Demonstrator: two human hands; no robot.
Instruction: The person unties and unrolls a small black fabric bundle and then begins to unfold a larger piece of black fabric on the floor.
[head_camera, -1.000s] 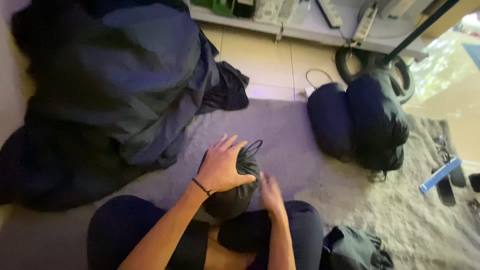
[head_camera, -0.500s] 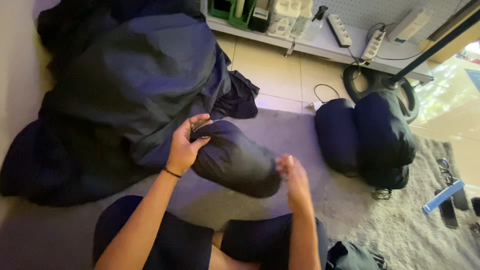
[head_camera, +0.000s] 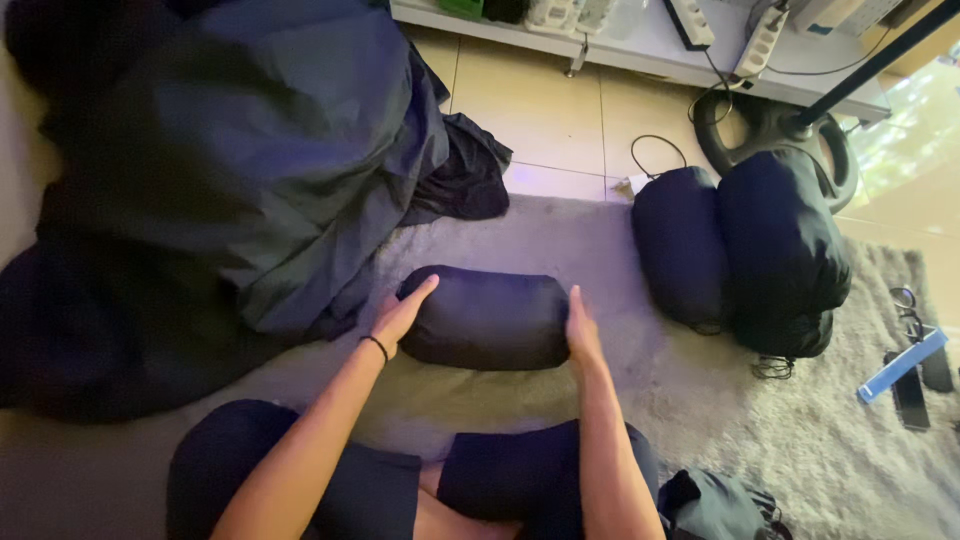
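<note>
Your left hand (head_camera: 400, 318) and right hand (head_camera: 582, 330) are pressed flat, fingers spread, against the two ends of the dark stuffed sack (head_camera: 487, 318), which lies on its side on the grey rug (head_camera: 560, 240) just beyond your knees. Neither grip closes around anything; it is squeeze alone that steadies the sack. That is the weak point: the fabric looks slick, and if one palm pushes harder than the other the roll could squirt out sideways or turn end-on. Its left end sits right against the loose dark heap of sleeping-bag cloth (head_camera: 230, 170) (a fold could catch under your left palm and drag along). To the right, two more packed sacks (head_camera: 740, 250) rest near the weight plate (head_camera: 775, 140) and a trailing cable (head_camera: 660, 150), so a sack that rolls that way could knock into them.
</note>
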